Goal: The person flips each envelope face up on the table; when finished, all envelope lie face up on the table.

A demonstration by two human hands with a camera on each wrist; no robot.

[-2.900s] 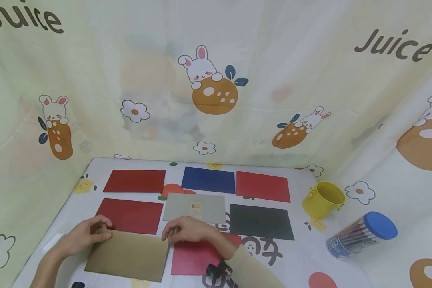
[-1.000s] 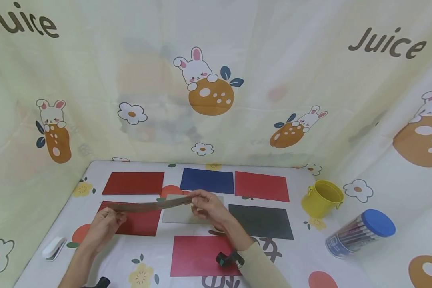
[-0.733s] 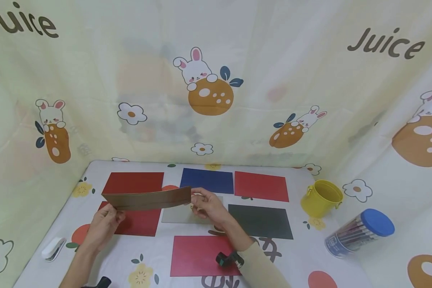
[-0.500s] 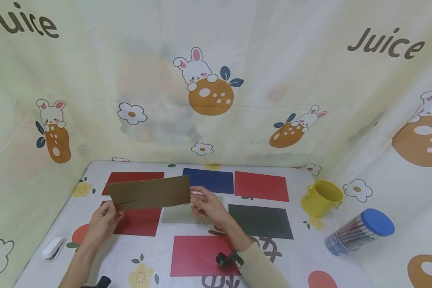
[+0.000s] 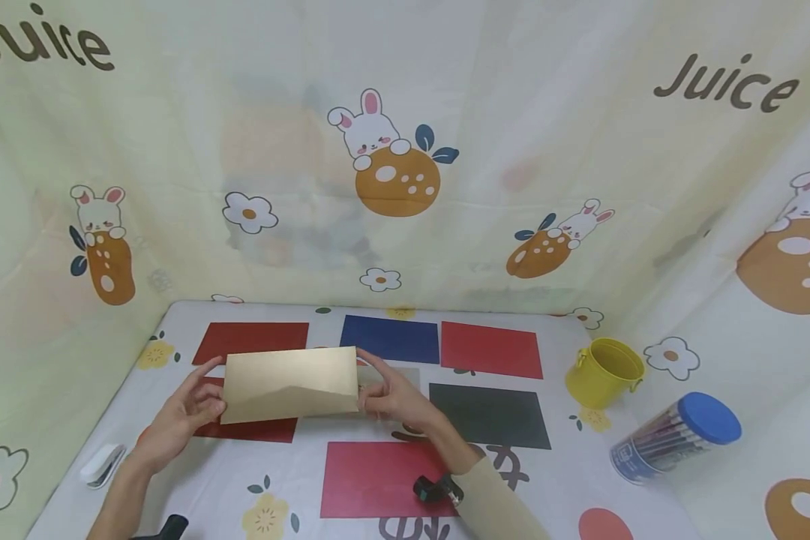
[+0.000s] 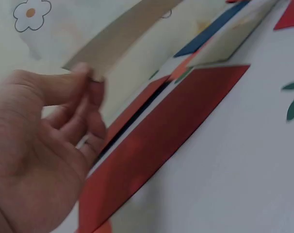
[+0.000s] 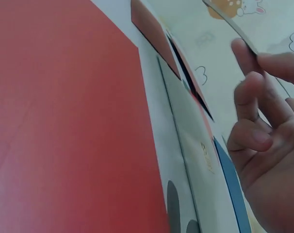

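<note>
A gold rectangular paper sheet (image 5: 290, 384) is held raised and tilted above the table, its lit face toward the head camera. At its left edge my left hand (image 5: 174, 424) grips it, index finger near the upper corner and thumb near the lower one. My right hand (image 5: 400, 396) holds the opposite edge between thumb and fingers. From the left wrist, the sheet (image 6: 122, 39) looks slightly bent beyond the fingertips. Seen from the right wrist, it shows only as a thin edge (image 7: 234, 26). Beneath it lie a dark red sheet (image 5: 256, 430) and a grey sheet (image 5: 405, 376), both partly hidden.
Other sheets lie flat: red-brown (image 5: 256, 336), blue (image 5: 391, 341), bright red (image 5: 491, 351), dark green (image 5: 489, 416) and pink-red (image 5: 371, 480). A yellow bucket (image 5: 597, 379) and a blue-lidded pen jar (image 5: 668, 439) stand right. A white stapler (image 5: 101, 466) lies left.
The gold sheet was lifted off the table at front left and moved back. In the last half second it has turned from its dark side to its bright side; the left hand's grip has shifted.
</note>
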